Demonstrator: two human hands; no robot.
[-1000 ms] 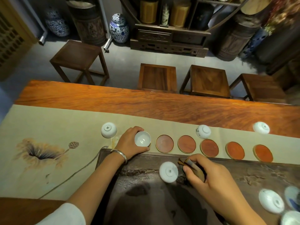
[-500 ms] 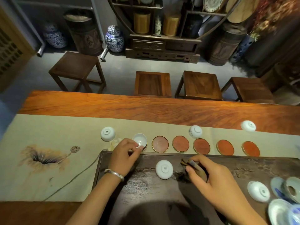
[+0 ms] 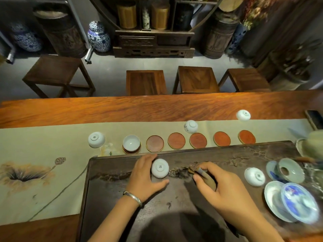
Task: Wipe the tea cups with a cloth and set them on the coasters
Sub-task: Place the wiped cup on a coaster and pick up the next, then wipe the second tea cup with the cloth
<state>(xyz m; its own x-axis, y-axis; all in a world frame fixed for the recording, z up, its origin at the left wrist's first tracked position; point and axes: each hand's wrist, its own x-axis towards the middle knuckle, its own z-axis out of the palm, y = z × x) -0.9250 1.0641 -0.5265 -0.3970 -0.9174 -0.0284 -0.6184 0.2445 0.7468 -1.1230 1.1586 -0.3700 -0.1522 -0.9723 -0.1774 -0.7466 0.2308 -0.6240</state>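
The left hand (image 3: 142,177) lies on the dark tray (image 3: 108,198), its fingers (image 3: 148,157) and thumb curled round an upturned cup (image 3: 160,168) near the tray's far edge; whether the cup is off the tray cannot be told. A bracelet (image 3: 133,197) sits on that wrist. The right hand (image 3: 222,189) rests just right of it on the tray, fingers pinching a folded brown cloth (image 3: 208,179).

Beyond the tray's far edge, on the beige runner (image 3: 52,137) that covers the surface (image 3: 122,110), six round coasters stand in a row. The leftmost coaster (image 3: 131,151) carries an upright cup (image 3: 131,142). The other five coasters (image 3: 176,140) are bare.

Three more upturned cups lie on the runner: one (image 3: 96,139) left of the row, one (image 3: 190,126) just behind the fourth coaster, one (image 3: 243,115) near the runner's far edge behind the last coaster. A fifth upturned cup (image 3: 254,176) sits toward the tray's right edge, beside a stack of blue and white saucers (image 3: 293,203) and a pale strainer bowl (image 3: 289,170).

Behind the surface stand four wooden stools (image 3: 146,82).
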